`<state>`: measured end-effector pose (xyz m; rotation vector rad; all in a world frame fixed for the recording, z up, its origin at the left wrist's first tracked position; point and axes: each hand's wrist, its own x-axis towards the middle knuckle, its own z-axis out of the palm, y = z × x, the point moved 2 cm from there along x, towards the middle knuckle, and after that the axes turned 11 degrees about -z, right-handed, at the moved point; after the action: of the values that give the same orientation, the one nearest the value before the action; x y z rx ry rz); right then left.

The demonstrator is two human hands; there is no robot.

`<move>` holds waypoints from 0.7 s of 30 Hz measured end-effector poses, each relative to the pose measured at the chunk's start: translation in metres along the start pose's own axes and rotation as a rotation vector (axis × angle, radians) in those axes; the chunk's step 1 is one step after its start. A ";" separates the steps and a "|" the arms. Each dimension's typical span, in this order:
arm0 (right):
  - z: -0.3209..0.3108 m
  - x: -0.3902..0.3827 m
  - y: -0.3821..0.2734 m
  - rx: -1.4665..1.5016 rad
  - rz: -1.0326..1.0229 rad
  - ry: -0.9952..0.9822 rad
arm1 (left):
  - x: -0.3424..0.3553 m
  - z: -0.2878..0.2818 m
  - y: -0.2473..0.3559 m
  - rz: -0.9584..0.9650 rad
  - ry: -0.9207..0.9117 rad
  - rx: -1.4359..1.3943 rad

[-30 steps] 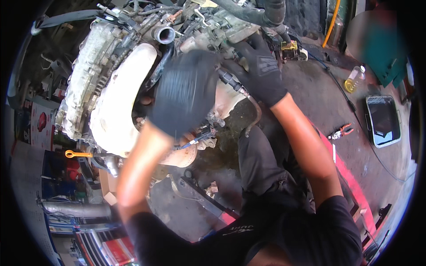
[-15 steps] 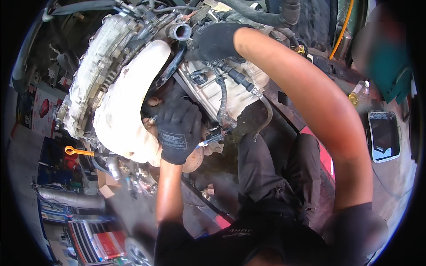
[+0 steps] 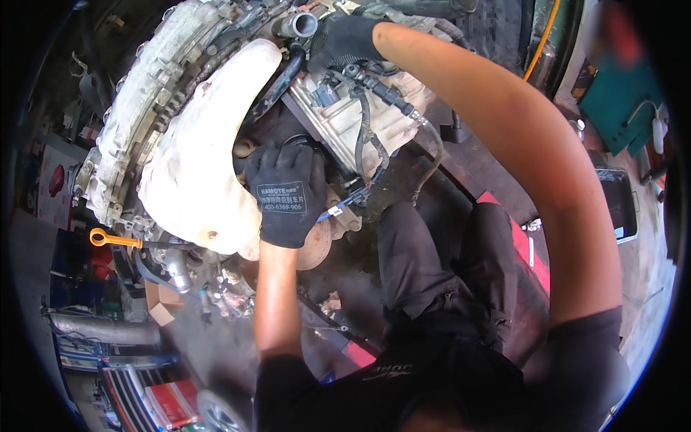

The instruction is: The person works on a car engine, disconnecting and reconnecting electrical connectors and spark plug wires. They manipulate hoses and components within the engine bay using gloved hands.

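A large engine assembly fills the upper part of the view, with a pale, curved heat shield on its left side. My left hand, in a black work glove, reaches into the gap between this shield and the metal housing. Its fingers lie stretched and slightly apart over dark parts; the tips are partly hidden. Beyond it, my right hand, gloved too, rests on top of the engine beside an open metal pipe and a black hose. The right fingers are mostly hidden.
An orange dipstick handle sticks out at the left. Wiring with a connector runs over the housing. A cardboard box and loose parts lie on the floor. Red-edged rails pass by my legs; a black tray stands at right.
The view has shifted slightly, so the engine sits higher. My left hand has flattened from a more bunched shape, its fingers now stretched forward. My right hand stays by the pipe.
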<state>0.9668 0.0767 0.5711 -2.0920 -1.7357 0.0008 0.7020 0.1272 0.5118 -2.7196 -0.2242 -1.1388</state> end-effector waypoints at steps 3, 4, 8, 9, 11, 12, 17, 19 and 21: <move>-0.004 0.001 0.004 -0.167 -0.269 -0.070 | 0.001 0.004 -0.002 -0.007 -0.002 -0.004; -0.003 0.002 0.001 -0.289 -0.282 -0.109 | 0.002 0.005 -0.001 -0.004 0.005 0.002; 0.003 0.012 -0.014 -0.548 -0.148 -0.177 | 0.003 0.007 -0.003 0.013 0.025 0.006; 0.006 0.017 -0.014 -0.527 -0.110 -0.180 | 0.002 0.007 -0.002 0.013 0.014 0.004; 0.006 0.019 -0.006 -0.487 -0.023 -0.185 | 0.006 0.012 0.002 0.028 0.026 -0.010; 0.009 0.017 -0.002 -0.461 -0.036 -0.175 | 0.007 0.014 0.003 0.038 0.026 -0.014; 0.013 -0.069 -0.032 -0.215 -0.257 0.827 | 0.004 0.010 -0.009 0.055 0.029 -0.003; 0.014 -0.124 -0.043 -0.140 -0.385 1.052 | 0.001 0.010 -0.009 0.051 0.043 0.017; 0.035 -0.162 -0.038 0.104 -0.107 0.872 | 0.006 0.011 -0.002 0.038 0.063 0.020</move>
<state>0.8862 -0.0596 0.5090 -1.5473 -1.2485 -0.7201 0.7137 0.1323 0.5088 -2.6545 -0.1734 -1.2033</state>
